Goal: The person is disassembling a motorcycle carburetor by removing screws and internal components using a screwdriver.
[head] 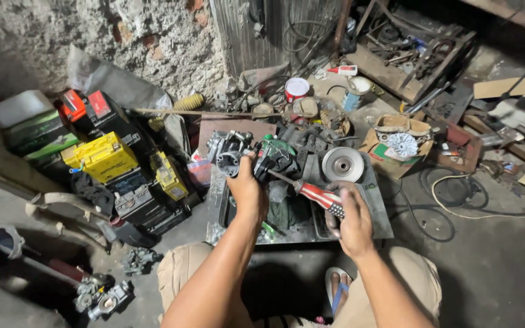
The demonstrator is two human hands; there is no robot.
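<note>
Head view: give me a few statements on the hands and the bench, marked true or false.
1. The right hand holds a screwdriver with a red and white striped handle. True.
2. The left hand rests empty on the floor. False: it grips a dark engine part on the metal tray.
3. A round silver pulley disc lies right of the engine part. True.
4. The yellow battery sits on the tray. False: it is on the floor, at the left.
</note>
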